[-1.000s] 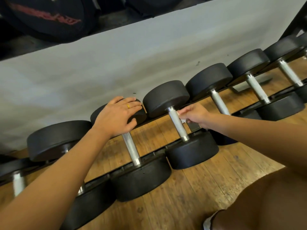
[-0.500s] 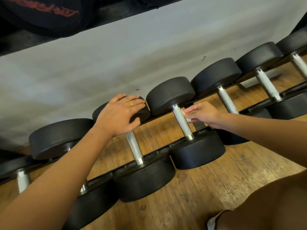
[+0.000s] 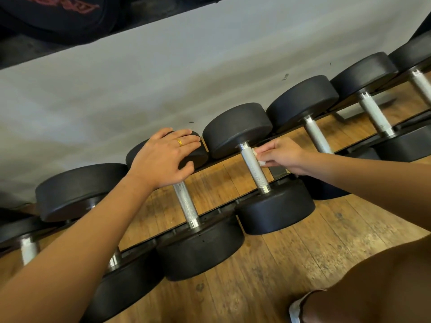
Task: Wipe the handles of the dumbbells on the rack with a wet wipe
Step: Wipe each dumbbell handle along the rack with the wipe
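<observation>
My left hand [image 3: 165, 157] lies palm down, fingers straight and spread, on the far head [image 3: 198, 157] of the left dumbbell [image 3: 200, 250], just left of frame centre. It grips nothing. There is a gold ring [image 3: 179, 142] on 1 finger. The left handle [image 3: 185, 203], knurled steel, runs out from under my palm toward 5 o'clock to the near head.

My right hand [image 3: 282, 156] is at 3 o'clock from the left one. Its thumb and fingers pinch a white wet wipe [image 3: 261, 162] (only 2 small bits show past the fingertips). The wipe touches the right side of the next handle [image 3: 253, 169] on its upper half, close to that dumbbell's far head [image 3: 235, 129]. My fingers sit beside the bar, not wrapped round it.

More black dumbbells [image 3: 303, 101] line up toward 2 o'clock and toward 8 o'clock, all on the same slant. They lie across the dark rack rails [image 3: 221, 212], which sit low.

The wood plank floor [image 3: 291, 264] shows between the rails and at 5 o'clock. A pale wall [image 3: 163, 78] fills the 12 o'clock side behind the far heads. My bare knee [image 3: 377, 287] is in the 4 o'clock corner, with a white edge [image 3: 295, 308] below it; I cannot tell if it is a sock or a shoe.
</observation>
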